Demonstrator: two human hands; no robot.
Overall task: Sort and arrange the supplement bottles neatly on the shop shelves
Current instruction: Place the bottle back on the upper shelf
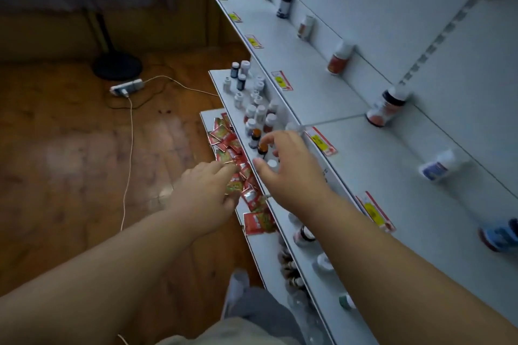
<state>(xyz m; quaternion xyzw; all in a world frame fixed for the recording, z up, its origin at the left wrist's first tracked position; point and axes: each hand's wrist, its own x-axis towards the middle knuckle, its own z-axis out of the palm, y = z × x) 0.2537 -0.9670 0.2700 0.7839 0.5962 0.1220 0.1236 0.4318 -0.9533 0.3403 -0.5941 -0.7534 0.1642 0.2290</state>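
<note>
Top shelf: single bottles spaced along the back wall, among them a dark-capped bottle and a white bottle lying tilted. Middle shelf: a dense cluster of bottles. Right hand: fingers spread and relaxed above an amber bottle, contact not discernible. Left hand: fingertips on red sachets heaped on the lowest shelf. Wooden floor: a power strip with a white cable, near a fan base.
</note>
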